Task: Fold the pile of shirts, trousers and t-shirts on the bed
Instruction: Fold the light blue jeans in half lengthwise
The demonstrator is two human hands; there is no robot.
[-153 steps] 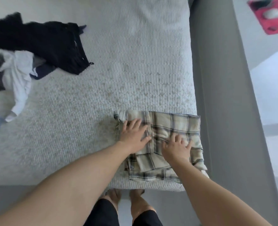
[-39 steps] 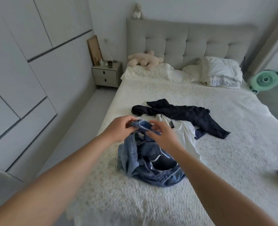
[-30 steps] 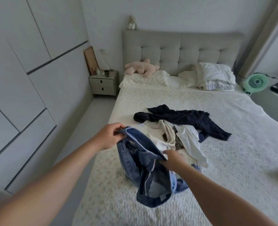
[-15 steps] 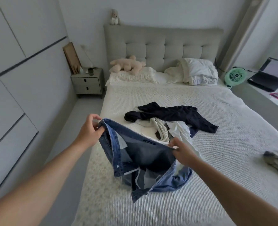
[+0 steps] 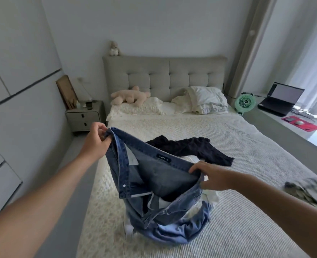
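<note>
Blue jeans (image 5: 159, 185) hang above the bed (image 5: 237, 211), waistband stretched between both hands. My left hand (image 5: 96, 140) pinches the waistband's left end up high. My right hand (image 5: 211, 176) grips the waistband's right end, lower and closer to me. The legs trail crumpled onto the bedspread below. Behind the jeans lies a black garment (image 5: 189, 148) on top of white clothing (image 5: 212, 197), which is mostly hidden. The folded plaid shirt (image 5: 310, 191) lies at the bed's right edge.
Pillows (image 5: 204, 101) and a plush toy (image 5: 130, 97) lie by the headboard. A nightstand (image 5: 84, 116) stands left of the bed, wardrobe doors along the left wall. A green fan (image 5: 245, 102), a laptop (image 5: 280, 99) and a red mat (image 5: 301, 123) sit on the right ledge.
I left the folded plaid shirt and picked the jeans off the pile. Over the last second my hands have spread apart and lifted the waistband, opening it out.
</note>
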